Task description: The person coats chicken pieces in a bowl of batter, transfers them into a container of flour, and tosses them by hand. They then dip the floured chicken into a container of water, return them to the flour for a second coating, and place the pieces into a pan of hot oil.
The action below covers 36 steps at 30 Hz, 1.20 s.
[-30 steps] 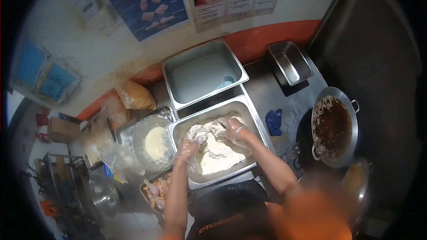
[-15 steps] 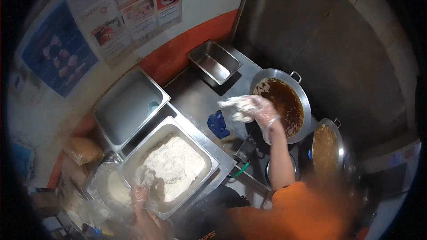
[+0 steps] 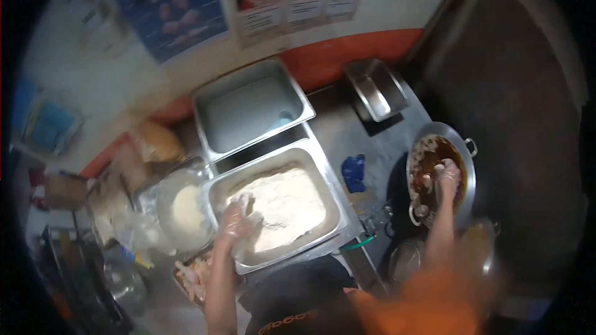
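Observation:
My left hand (image 3: 237, 220), in a clear plastic glove dusted with flour, is at the left side of a deep steel pan of flour (image 3: 292, 205). Its fingers are apart and hold nothing. Over a wok of brown oil (image 3: 470, 201) at the right is my right hand (image 3: 449, 178), also gloved. Its fingers are closed around a pale, flour-coated piece of chicken (image 3: 443, 166), partly hidden and blurred. Pale bits float along the left side of the oil.
Behind the flour stands a steel pan of liquid (image 3: 248, 108). A smaller steel pan (image 3: 380, 96) and a blue cloth (image 3: 354, 172) lie on the counter. Raw chicken (image 3: 195, 278) fills a tray at lower left, near a bowl of pale batter (image 3: 187, 208). A second wok (image 3: 479, 245) is at right.
My right hand has moved from above the counter, beside the wok, to over the oil. My left hand stays at the flour pan, its fingers now more spread. The view has swung left.

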Tool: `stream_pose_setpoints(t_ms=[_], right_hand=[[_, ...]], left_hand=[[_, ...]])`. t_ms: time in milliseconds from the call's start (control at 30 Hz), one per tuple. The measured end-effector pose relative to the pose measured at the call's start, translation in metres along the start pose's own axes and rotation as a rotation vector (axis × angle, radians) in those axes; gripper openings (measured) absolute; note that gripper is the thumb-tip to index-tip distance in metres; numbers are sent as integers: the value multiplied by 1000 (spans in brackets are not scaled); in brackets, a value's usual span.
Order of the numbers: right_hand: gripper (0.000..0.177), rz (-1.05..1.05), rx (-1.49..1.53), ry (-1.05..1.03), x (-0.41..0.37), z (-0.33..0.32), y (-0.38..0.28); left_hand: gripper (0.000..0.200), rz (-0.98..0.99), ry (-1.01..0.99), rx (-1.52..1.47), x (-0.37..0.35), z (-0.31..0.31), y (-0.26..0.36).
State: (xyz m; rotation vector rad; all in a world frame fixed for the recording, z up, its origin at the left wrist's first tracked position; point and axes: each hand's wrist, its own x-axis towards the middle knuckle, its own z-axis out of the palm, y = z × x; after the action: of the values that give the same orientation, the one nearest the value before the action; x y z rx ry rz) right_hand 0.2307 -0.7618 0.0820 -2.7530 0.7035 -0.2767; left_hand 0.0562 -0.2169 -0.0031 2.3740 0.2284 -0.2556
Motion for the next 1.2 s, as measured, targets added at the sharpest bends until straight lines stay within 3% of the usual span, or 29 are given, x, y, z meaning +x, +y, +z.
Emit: stream_pose_setpoints(t_ms=[67, 100, 167, 233, 300, 367, 433, 500, 567, 667, 767, 933, 1200], right_hand=[[26, -143, 184, 141, 8, 4, -22], [32, -220, 255, 75, 12, 0, -34], [27, -220, 432, 8, -23, -12, -87], [23, -344, 576, -7, -54, 10, -98], [21, -352, 530, -61, -84, 42, -90], [22, -107, 531, -94, -133, 52, -95], [20, 1, 630, -65, -163, 108, -36], [14, 261, 638, -137, -198, 135, 11], [13, 718, 724, -343, -228, 170, 61], [10, 1171, 1149, -544, -257, 212, 121], [18, 1355, 1144, -491, -263, 264, 162], [18, 1428, 1077, -465, -272, 272, 157], [18, 1466, 987, -458, -284, 260, 159]], left_hand=[[65, -61, -13, 34, 1, 1, 1], [65, -83, -34, 51, -1, 2, 0], [64, -75, 11, 14, -7, 0, 6], [61, -59, 51, -21, -10, -1, 22], [58, -77, 96, -46, -24, -10, 38], [45, 43, 229, 1, -35, -13, 38], [41, 105, 354, 46, -45, -13, 28], [37, 87, 409, 43, -50, -20, 35], [34, 29, 456, 5, -50, -22, 39], [30, -111, 518, -20, -51, -11, 32], [36, -71, 537, 247, -74, 10, 4], [37, -241, 447, 274, -86, 30, -21], [39, -327, 331, 270, -88, 49, -29]])
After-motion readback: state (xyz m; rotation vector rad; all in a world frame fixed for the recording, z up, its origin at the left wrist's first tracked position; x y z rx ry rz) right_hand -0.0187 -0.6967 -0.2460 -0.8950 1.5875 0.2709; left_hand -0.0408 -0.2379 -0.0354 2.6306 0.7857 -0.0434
